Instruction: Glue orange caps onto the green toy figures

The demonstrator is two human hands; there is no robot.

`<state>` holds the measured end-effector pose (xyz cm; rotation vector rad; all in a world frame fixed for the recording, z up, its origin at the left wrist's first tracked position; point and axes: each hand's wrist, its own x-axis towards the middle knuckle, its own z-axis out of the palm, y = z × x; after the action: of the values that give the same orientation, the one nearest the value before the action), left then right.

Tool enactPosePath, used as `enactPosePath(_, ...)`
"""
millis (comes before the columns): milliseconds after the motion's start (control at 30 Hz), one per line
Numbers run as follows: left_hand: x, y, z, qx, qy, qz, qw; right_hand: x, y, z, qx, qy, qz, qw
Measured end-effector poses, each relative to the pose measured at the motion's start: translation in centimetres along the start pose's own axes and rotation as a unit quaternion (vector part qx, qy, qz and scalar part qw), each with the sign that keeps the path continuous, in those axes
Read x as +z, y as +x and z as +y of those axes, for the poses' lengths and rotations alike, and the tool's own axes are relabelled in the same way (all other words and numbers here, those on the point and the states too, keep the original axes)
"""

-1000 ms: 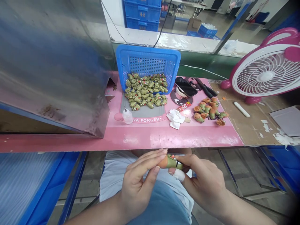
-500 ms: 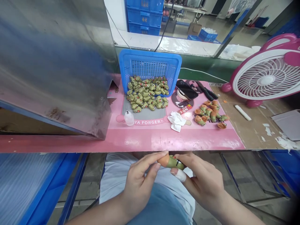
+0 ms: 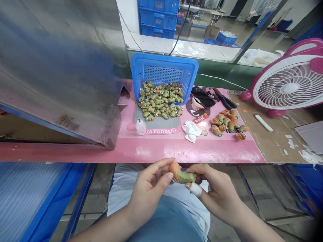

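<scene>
Over my lap, just in front of the table edge, I hold a small orange-and-green figurine [image 3: 186,176]. My left hand [image 3: 151,188] grips its rounded orange end between thumb and fingers. The green end is pinched by my right hand [image 3: 214,190], whose thumb has a white wrap. On the table at the right lies a pile of similar orange-and-green pieces [image 3: 230,123], with one orange cup-like piece [image 3: 240,136] at its near side. Many green pieces [image 3: 161,101] spill from a tipped blue basket [image 3: 165,59] onto the mat.
A small clear bottle [image 3: 140,127] and a crumpled white cloth [image 3: 191,130] lie near the front. Behind are a phone [image 3: 203,96] and black-handled tool [image 3: 224,99]. A pink fan [image 3: 289,88] stands right; a metal housing [image 3: 63,74] blocks the left.
The figurine has been turned in my fingers, so its dark and red details no longer show and a plain green side faces up. The view has shifted slightly.
</scene>
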<state>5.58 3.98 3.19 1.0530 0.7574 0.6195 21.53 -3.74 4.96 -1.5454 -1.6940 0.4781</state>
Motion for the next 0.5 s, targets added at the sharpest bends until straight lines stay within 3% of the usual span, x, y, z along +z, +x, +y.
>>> enactPosePath(200,-0.1,-0.56,-0.29,-0.037,-0.008,-0.022,0.999,-0.18,-0.11,0.13,0.011,-0.02,-0.007,1.0)
enactPosePath(500,0.05,-0.51,-0.22,-0.058,0.01,-0.007,0.998,0.47,-0.47,-0.12,0.038,0.022,-0.001,0.999)
